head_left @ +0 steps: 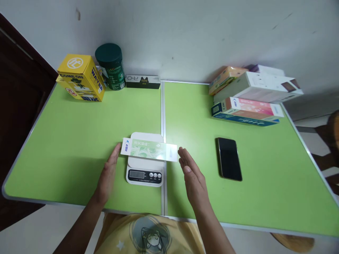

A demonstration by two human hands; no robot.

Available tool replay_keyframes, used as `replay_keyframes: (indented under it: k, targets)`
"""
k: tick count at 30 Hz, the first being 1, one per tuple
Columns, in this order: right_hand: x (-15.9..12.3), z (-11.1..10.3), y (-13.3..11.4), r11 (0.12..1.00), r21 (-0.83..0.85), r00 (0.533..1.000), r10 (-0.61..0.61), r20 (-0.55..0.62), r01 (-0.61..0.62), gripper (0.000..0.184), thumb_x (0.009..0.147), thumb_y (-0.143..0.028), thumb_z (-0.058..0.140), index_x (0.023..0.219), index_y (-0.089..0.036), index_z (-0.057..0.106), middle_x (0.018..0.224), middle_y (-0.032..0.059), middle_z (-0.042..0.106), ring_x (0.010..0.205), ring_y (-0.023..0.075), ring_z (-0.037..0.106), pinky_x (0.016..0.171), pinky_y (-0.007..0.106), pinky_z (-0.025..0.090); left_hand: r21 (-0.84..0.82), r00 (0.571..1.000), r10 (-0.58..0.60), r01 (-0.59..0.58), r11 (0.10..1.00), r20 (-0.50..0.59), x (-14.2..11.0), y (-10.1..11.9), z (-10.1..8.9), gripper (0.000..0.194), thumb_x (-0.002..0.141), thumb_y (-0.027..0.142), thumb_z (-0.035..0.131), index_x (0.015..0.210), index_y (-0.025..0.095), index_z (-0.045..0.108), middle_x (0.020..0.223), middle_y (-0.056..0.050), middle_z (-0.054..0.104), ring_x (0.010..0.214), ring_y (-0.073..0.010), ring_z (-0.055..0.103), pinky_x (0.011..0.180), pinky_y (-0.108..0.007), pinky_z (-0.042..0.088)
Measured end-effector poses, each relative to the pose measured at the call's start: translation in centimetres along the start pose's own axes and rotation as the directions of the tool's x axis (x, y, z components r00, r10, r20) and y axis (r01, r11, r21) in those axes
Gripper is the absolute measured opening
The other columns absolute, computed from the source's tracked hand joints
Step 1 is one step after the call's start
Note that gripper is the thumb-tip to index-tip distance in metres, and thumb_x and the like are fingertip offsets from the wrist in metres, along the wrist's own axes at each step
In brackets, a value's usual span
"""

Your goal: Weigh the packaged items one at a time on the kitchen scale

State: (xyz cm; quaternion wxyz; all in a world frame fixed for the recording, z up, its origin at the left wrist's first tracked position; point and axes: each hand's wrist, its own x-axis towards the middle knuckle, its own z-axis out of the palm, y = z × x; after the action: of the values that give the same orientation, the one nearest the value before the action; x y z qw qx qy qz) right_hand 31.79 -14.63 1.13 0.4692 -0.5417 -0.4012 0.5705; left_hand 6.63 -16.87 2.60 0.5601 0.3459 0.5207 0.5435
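Slim pale-green carton (149,151) lying across a white kitchen scale (145,164), both ends overhanging, near the worktop's front edge.
Carton smooth, glossy, flat-sided; scale plastic, round-cornered, black display strip facing the front edge, right side against the metal seam (163,116). Left hand (106,176) and right hand (192,174) flank the carton's ends, open, fingers straight and together, gripping nothing; left fingertip contact cannot be told, right just apart. Worktop (79,130): smooth lime-green, metal-trimmed, rounded front-left corner. Dark glass-faced phone (229,158) right of the seam. Back edge: stacked cardboard boxes (247,106) towards the back-right corner; yellow box (82,79) at the back-left corner, then dark-green cylindrical canister (113,68), black-and-white box (143,82). Behind, scuffed pale wall (172,35).
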Motion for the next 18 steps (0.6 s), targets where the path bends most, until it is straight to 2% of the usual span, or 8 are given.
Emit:
replay_keyframes:
  k: [3,8,12,15,18]
  targets:
    - [0.3,0.2,0.2,0.999,0.011,0.999,0.051,0.011,-0.051,0.050,0.086,-0.049,0.059,0.133,-0.034,0.052,0.148,-0.0012,0.044,0.140,0.0280,0.035,0.118,0.051,0.022,-0.005,0.999,-0.039,0.039,0.999,0.012,0.1,0.2,0.5,0.064,0.089,0.065,0.033,0.141,0.031,0.044,0.154,0.008,0.033,0.146,-0.0200,0.016,0.121,-0.032,0.011]
    - [0.8,0.6,1.2,0.997,0.027,0.997,0.075,0.003,-0.075,0.051,0.086,-0.049,0.059,0.134,-0.034,0.052,0.148,-0.0016,0.045,0.141,0.0289,0.032,0.118,0.052,0.021,0.025,0.992,-0.105,0.106,0.994,-0.067,-0.1,-0.8,0.7,0.066,0.090,0.064,0.033,0.144,0.028,0.039,0.154,0.005,0.033,0.146,-0.0210,0.019,0.120,-0.034,0.012]
    - [1.4,0.7,1.3,0.995,0.077,0.998,0.070,-0.009,-0.069,0.051,0.084,-0.048,0.061,0.133,-0.034,0.053,0.147,-0.0020,0.045,0.142,0.0292,0.031,0.119,0.052,0.019,0.111,0.998,-0.041,0.046,0.993,-0.045,0.4,-1.3,0.7,0.062,0.092,0.056,0.035,0.147,0.027,0.033,0.157,0.004,0.028,0.146,-0.0205,0.019,0.120,-0.033,0.013]
    - [3.5,0.8,-0.5,0.993,0.121,1.000,-0.016,-0.023,0.019,0.051,0.082,-0.047,0.063,0.131,-0.032,0.056,0.146,-0.0010,0.047,0.141,0.0294,0.032,0.118,0.052,0.019,0.163,1.000,0.023,-0.025,0.986,0.015,2.8,0.2,1.2,0.059,0.093,0.052,0.036,0.148,0.029,0.031,0.157,0.004,0.027,0.145,-0.0192,0.020,0.119,-0.032,0.015]
    - [7.8,1.3,-3.1,0.983,0.131,0.991,-0.119,-0.057,0.126,0.052,0.080,-0.046,0.063,0.129,-0.029,0.057,0.145,-0.0002,0.049,0.140,0.0288,0.034,0.118,0.050,0.021,0.187,0.994,0.087,-0.098,0.977,0.068,7.4,2.8,2.4,0.061,0.093,0.054,0.034,0.147,0.024,0.033,0.156,0.000,0.031,0.145,-0.0199,0.023,0.119,-0.035,0.015]
